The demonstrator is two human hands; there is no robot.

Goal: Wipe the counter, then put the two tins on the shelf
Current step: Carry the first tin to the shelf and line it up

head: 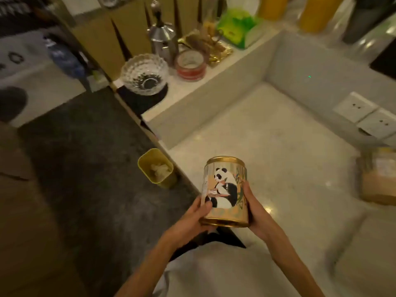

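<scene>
A round gold tin with a panda picture (228, 185) is held upright above the near edge of the pale speckled counter (267, 146). My left hand (194, 219) grips its lower left side and base. My right hand (254, 209) clasps its right side. A raised ledge (214, 82) runs along the counter's far left side like a shelf. A second tin is not clearly in view; a blurred brownish box (378, 179) sits at the counter's right edge.
On the ledge stand a cut-glass bowl (144, 73), a red-banded jar (190, 65), a metal coffee pot (161, 41) and a green packet (237, 28). A yellow bin (156, 168) stands on the dark floor beside the counter. Wall sockets (364, 114) are at the right.
</scene>
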